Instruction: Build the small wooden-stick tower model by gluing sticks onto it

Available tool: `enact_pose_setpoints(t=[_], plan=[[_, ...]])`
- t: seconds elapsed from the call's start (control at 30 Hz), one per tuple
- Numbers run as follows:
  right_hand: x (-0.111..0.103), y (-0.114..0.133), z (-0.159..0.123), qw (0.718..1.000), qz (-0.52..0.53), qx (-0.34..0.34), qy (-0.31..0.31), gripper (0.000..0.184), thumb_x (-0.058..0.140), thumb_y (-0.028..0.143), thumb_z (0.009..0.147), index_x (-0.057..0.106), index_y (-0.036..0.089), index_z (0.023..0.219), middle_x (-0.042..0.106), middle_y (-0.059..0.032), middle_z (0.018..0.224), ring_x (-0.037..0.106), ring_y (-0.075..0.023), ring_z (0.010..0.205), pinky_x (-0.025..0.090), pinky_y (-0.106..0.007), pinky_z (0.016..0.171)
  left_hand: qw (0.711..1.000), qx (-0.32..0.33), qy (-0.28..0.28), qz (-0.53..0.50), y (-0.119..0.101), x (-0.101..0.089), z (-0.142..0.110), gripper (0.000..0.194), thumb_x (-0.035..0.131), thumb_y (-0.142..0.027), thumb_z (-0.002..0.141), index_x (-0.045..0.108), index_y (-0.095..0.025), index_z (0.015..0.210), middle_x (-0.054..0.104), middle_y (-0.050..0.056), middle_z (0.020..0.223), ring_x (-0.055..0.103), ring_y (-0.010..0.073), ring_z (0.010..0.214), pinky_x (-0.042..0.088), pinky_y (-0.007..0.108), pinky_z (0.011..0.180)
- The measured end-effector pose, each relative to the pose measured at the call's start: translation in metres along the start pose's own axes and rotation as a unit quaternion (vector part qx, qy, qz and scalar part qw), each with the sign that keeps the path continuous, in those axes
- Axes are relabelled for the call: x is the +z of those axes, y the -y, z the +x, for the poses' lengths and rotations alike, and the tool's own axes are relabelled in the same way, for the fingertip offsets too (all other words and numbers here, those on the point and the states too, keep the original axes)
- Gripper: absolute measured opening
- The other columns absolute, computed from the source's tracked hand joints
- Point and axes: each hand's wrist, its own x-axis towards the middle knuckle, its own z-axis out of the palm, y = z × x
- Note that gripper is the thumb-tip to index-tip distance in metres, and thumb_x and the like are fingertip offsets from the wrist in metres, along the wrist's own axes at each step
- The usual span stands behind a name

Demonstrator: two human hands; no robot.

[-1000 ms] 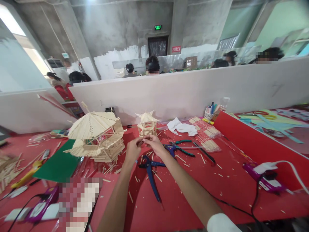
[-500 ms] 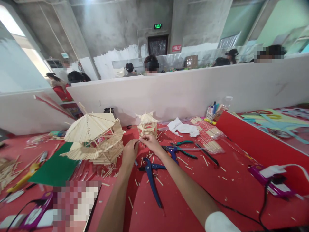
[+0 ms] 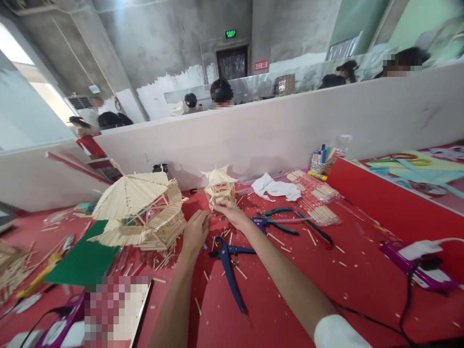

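My left hand (image 3: 196, 230) is low over the table, its fingers curled together, between the two wooden stick models. What its fingertips hold, if anything, is hidden. My right hand (image 3: 231, 213) is closed in a pinch at the front lower edge of the small stick pavilion (image 3: 218, 177); the piece in its fingertips is too small to make out. To the left stands a larger stick pavilion (image 3: 139, 195) with a broad slatted roof. A blue ratchet cutter (image 3: 229, 270) lies just below my hands. Beneath my right forearm is a blue glue gun (image 3: 259, 222), partly covered.
Green-handled pliers (image 3: 281, 211), a white cloth (image 3: 275, 187) and bagged sticks (image 3: 319, 205) lie to the right. A green sheet (image 3: 81, 258) and a yellow-handled tool (image 3: 39, 278) are at left. Stick scraps litter the red table (image 3: 282, 299). A white partition (image 3: 253, 140) stands behind.
My hands have parted slightly: the right fingertips are now against the small pavilion's base, and the left fingers have drawn a little away. The view has shifted slightly.
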Motion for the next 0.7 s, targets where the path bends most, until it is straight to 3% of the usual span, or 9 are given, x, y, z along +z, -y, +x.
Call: enact_pose_setpoints(t=[0.23, 0.7], plan=[[-0.002, -0.002, 0.011, 0.997, 0.068, -0.005, -0.045, 0.013, 0.073, 0.027, 0.074, 0.068, 0.016, 0.079, 0.072, -0.0026, 0.073, 0.066, -0.0118, 0.065, 0.049, -0.019, 0.054, 0.999, -0.047, 0.003, -0.003, -0.002, 0.005, 0.000, 0.018, 0.043, -0.024, 0.094, 0.061, -0.019, 0.094, 0.063, 0.006, 0.089, 0.060, 0.0194, 0.083, 0.044, 0.029, 0.078], [0.001, -0.014, 0.022, 0.979, 0.201, -0.002, -0.041, 0.017, 0.079, 0.027, 0.070, 0.069, 0.014, 0.076, 0.072, -0.0033, 0.074, 0.064, -0.0092, 0.062, 0.048, -0.016, 0.053, 0.997, -0.068, 0.024, 0.005, -0.003, 0.010, 0.000, 0.015, 0.044, -0.024, 0.092, 0.058, -0.020, 0.090, 0.064, 0.005, 0.087, 0.060, 0.0189, 0.080, 0.043, 0.029, 0.074]])
